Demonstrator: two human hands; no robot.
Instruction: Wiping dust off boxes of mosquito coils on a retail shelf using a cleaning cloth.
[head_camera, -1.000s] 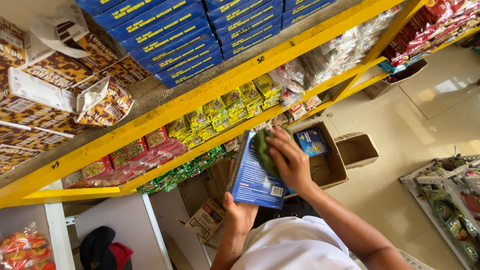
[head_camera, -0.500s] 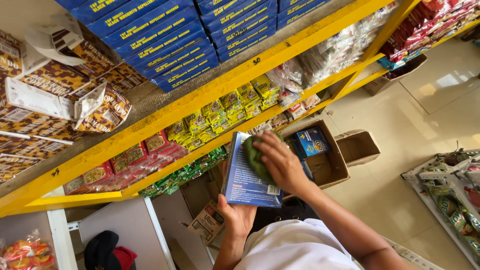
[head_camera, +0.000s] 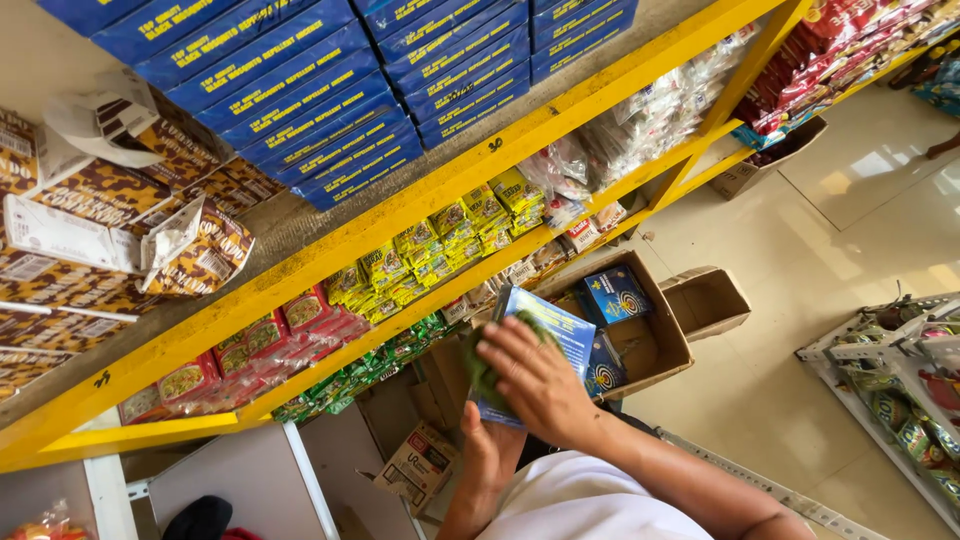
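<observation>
My left hand (head_camera: 492, 450) holds a flat blue box (head_camera: 553, 330) from below, near the middle of the view. My right hand (head_camera: 535, 378) presses a dark green cloth (head_camera: 477, 362) against the box's face and covers much of it. Both hands are in front of a yellow shelf rack (head_camera: 400, 215). Behind the hands, on the floor, an open cardboard box (head_camera: 655, 340) contains more blue boxes (head_camera: 613, 295) of the same kind.
Stacks of long blue cartons (head_camera: 330, 95) fill the top shelf beside brown patterned boxes (head_camera: 90, 230). Lower shelves hold yellow-green sachets (head_camera: 440, 235) and red packets (head_camera: 260, 335). An empty carton (head_camera: 708, 300) stands on the tiled floor; a white rack (head_camera: 900, 380) stands at right.
The blue box has tilted and dropped lower in my left hand. My right hand with the green cloth slid down and left across its face. The view shifted slightly.
</observation>
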